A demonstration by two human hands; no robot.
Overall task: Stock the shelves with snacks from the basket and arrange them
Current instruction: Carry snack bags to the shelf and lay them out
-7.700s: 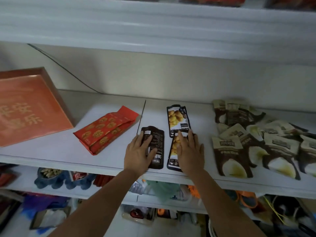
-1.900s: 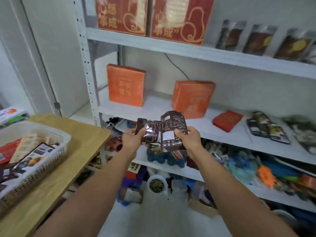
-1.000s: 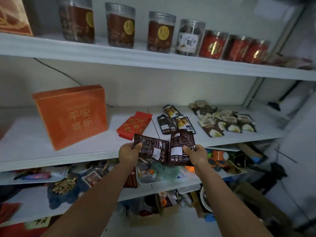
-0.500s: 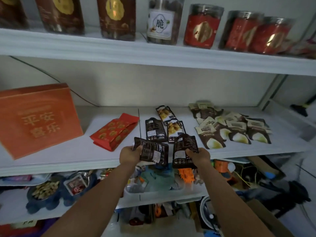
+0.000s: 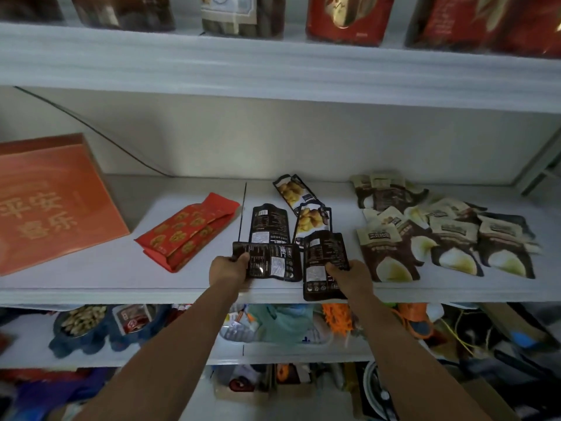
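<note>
This looks like the setting-down step: two dark snack packets are at the front edge of the shelf [image 5: 91, 281], one in each hand, neither yet laid flat. The left hand [image 5: 226, 268] grips the left packet [image 5: 270, 264] by its left end, thumb on top, so the packet is held sideways just over the shelf. The right hand [image 5: 352, 276] pinches the right packet [image 5: 323, 262] at its lower right side. This packet runs lengthwise, and its bottom end hangs out past the shelf's front lip. The two packets are just beside each other; I cannot tell whether they touch.

Just beyond the left hand lies a dark packet [image 5: 268, 221], printed back up. Beyond the right hand lie two yellow-picture packets [image 5: 312, 220], one behind the other. To the left of the left hand lies a red bag [image 5: 188, 235], and farther left an orange box [image 5: 51, 202]. To the right of the right hand is a loose heap of brown-and-cream packets [image 5: 440, 232]. The basket is out of view.

The next move probably calls for turning the left packet lengthwise, laying both packets in line with those beyond, pushing the overhanging one fully onto the shelf, then letting go.
</note>
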